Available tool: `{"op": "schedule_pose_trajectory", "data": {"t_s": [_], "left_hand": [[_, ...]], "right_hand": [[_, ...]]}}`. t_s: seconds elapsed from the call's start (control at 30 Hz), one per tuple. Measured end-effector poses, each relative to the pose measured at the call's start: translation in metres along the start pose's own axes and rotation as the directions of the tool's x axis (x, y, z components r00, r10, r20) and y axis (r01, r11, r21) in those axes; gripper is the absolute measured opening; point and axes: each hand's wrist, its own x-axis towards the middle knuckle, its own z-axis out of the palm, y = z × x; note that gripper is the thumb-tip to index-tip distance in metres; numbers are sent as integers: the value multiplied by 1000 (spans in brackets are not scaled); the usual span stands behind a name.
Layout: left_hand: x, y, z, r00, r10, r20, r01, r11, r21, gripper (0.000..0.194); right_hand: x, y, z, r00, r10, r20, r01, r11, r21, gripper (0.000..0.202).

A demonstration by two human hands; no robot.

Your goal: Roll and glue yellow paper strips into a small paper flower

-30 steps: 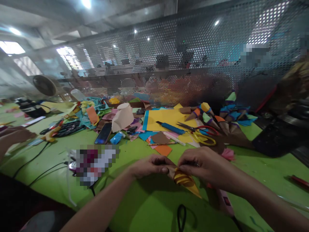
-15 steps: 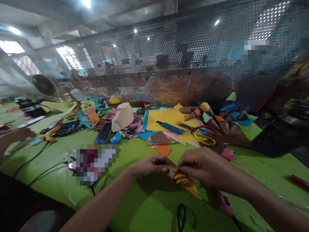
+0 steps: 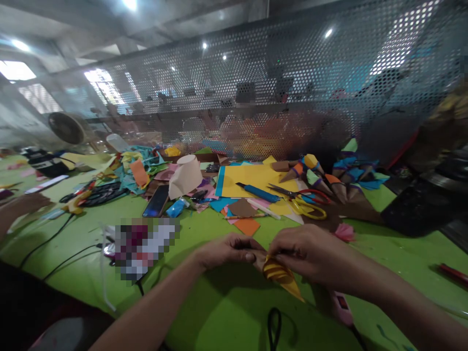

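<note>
A small yellow paper cone (image 3: pixel 282 278) with darker stripes hangs between my hands over the green table (image 3: pixel 219 312), its tip pointing down and right. My left hand (image 3: pixel 232 252) pinches the brownish upper end of the cone between thumb and fingers. On the other side, the fingers of my right hand (image 3: pixel 298 251) are closed on the cone's rim, close to the left fingertips. The inside of the cone is hidden by the fingers.
Behind my hands lie an orange paper square (image 3: pixel 246 226), yellow-handled scissors (image 3: pixel 310 208), a blue cutter (image 3: pixel 261 193) and a phone (image 3: pixel 156 201). A pink device (image 3: pixel 342 308) is by my right forearm. Another person's hand (image 3: pixel 31 202) rests far left. A perforated metal screen (image 3: pixel 226 97) stands behind.
</note>
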Motion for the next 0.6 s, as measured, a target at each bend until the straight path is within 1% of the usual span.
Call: {"op": "schedule_pose_trajectory", "data": {"t_s": [0.23, 0.47, 0.6], "left_hand": [[0, 2, 2, 1000, -3, -14, 3, 1000, -1, 38], [0, 2, 1, 1000, 2, -18, -2, 1000, 19, 39], [0, 1, 0, 1000, 6, -11, -6, 1000, -6, 37]], "right_hand": [[0, -3, -3, 1000, -21, 1, 21, 1000, 10, 25], [-2, -5, -6, 1000, -2, 2, 2, 1000, 5, 26], [-1, -6, -5, 1000, -1, 10, 1, 1000, 7, 24]]}}
